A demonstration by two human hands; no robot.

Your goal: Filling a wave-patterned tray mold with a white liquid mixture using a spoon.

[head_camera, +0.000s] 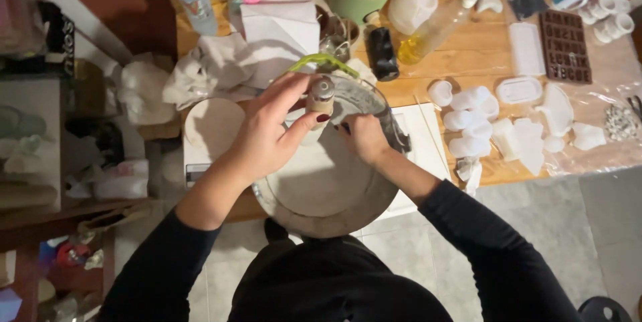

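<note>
Round grey bowl [321, 195], small cylindrical bottle [321, 96]

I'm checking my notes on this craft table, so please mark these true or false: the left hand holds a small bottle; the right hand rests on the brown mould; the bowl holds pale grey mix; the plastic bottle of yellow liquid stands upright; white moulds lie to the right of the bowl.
1. The left hand holds a small bottle. True.
2. The right hand rests on the brown mould. False: it is at the bowl.
3. The bowl holds pale grey mix. True.
4. The yellow-liquid bottle stands upright. False: it lies on its side.
5. White moulds lie right of the bowl. True.
</note>
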